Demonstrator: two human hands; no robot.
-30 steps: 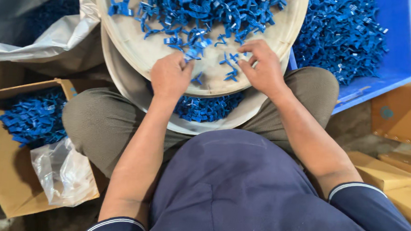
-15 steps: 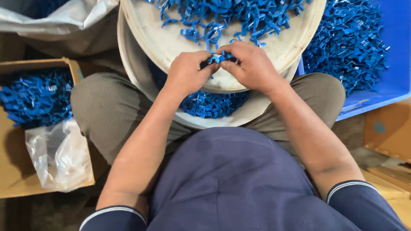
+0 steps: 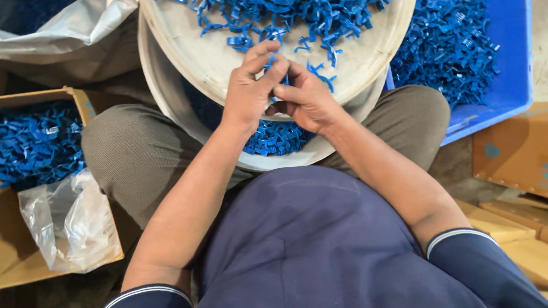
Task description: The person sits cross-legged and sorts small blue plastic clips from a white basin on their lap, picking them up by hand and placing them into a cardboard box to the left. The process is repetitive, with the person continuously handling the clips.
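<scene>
Fingers of the left hand (image 3: 250,91) and right hand (image 3: 303,101) pinch one small blue plastic clip (image 3: 286,79) between them, over the near rim of the round cream tray (image 3: 198,56). Mostly hidden, the clip's long axis and pointing cannot be told.

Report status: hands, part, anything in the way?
Left hand and right hand pinch one small blue plastic piece together over round tray. Loose blue pieces beyond fingers, not blocking.

Small blue plastic clip (image 3: 285,79): pinched between your fingertips, mostly hidden, only a sliver shows. It sits above the near rim of the round cream shallow tray (image 3: 185,55) on your lap. Loose pile of matching blue plastic clips (image 3: 281,7) covers the tray's far half.
</scene>
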